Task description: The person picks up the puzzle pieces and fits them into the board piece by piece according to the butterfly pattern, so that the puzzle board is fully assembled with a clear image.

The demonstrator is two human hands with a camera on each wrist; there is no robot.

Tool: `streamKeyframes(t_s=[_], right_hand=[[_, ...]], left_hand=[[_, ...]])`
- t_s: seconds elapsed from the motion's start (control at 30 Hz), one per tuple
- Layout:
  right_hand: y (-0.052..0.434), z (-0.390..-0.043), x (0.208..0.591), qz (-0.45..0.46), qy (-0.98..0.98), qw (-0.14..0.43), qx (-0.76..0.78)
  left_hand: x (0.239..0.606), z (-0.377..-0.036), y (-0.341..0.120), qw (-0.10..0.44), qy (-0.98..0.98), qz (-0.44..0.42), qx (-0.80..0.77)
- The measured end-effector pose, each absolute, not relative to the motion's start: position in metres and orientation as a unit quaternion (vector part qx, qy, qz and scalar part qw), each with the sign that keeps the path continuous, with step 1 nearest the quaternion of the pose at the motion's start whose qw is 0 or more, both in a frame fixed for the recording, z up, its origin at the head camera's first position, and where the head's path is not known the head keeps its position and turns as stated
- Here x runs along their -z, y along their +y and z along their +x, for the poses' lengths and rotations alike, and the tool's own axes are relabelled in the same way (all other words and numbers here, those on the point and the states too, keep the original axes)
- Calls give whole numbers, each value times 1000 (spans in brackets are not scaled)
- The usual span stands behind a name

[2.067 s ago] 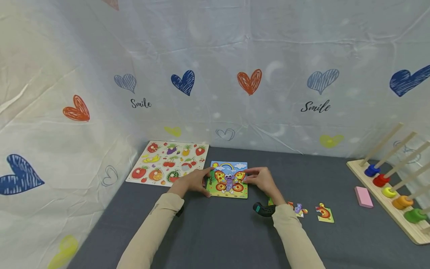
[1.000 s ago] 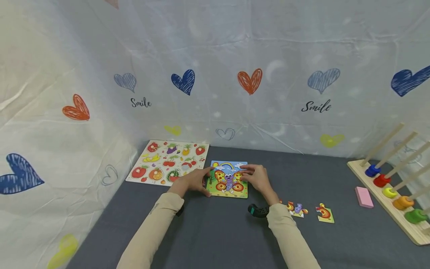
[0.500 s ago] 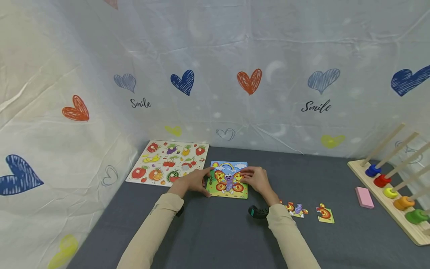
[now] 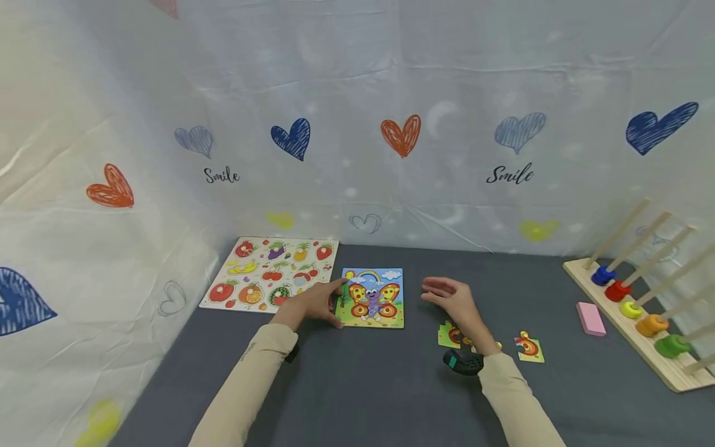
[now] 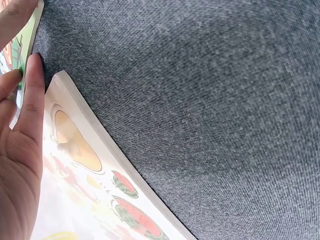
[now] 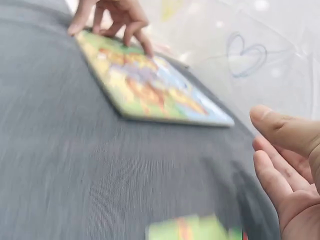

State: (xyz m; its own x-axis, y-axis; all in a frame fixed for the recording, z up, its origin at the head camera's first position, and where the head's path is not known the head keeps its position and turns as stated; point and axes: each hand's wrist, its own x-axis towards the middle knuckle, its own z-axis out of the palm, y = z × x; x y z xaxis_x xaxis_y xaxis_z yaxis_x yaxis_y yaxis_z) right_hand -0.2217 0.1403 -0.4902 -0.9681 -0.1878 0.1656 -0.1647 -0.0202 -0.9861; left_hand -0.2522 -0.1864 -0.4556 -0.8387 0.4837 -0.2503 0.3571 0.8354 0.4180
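Observation:
A square butterfly puzzle (image 4: 373, 299) lies flat on the dark cloth, its picture filled across. My left hand (image 4: 311, 300) grips its left edge, thumb at the near corner and fingers at the upper part; in the right wrist view some of that hand's fingers (image 6: 131, 31) curl over the edge. My right hand (image 4: 457, 303) hovers to the right of the puzzle, apart from it, fingers loosely bent and holding nothing. Under and beside that wrist lie loose puzzle pieces, a green one (image 4: 447, 335) and a red-swirled one (image 4: 530, 349), others partly hidden by the hand.
A fruit knob puzzle board (image 4: 259, 256) lies at the back left, close to my left hand. On the right are a pink block (image 4: 590, 319) and a wooden peg stand (image 4: 581, 268) with coloured rings. A heart-printed sheet (image 4: 341, 149) hangs behind the table.
My right hand has let go of the puzzle's right side and moved right, uncovering the green piece. My left hand stays at the left edge. The head view has shifted slightly.

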Motion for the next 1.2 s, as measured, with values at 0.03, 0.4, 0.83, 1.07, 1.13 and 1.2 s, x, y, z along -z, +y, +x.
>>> streamKeyframes(t_s=[0.03, 0.4, 0.83, 1.07, 1.13, 1.2], right_hand=[[145, -218, 491, -127, 702, 8, 700], [190, -178, 501, -135, 736, 25, 662], [199, -161, 500, -200, 799, 4, 567], [191, -164, 496, -234, 848, -44, 473], [190, -165, 495, -234, 852, -50, 466], [190, -165, 494, -240, 851, -52, 464]], left_hand=[[455, -251, -187, 176, 942, 222, -180], [456, -247, -195, 174, 935, 229, -208], [456, -249, -197, 168, 939, 232, -191], [454, -249, -191, 171, 937, 233, -196], [454, -250, -190, 170, 938, 233, -191], [455, -251, -188, 169, 939, 234, -185]])
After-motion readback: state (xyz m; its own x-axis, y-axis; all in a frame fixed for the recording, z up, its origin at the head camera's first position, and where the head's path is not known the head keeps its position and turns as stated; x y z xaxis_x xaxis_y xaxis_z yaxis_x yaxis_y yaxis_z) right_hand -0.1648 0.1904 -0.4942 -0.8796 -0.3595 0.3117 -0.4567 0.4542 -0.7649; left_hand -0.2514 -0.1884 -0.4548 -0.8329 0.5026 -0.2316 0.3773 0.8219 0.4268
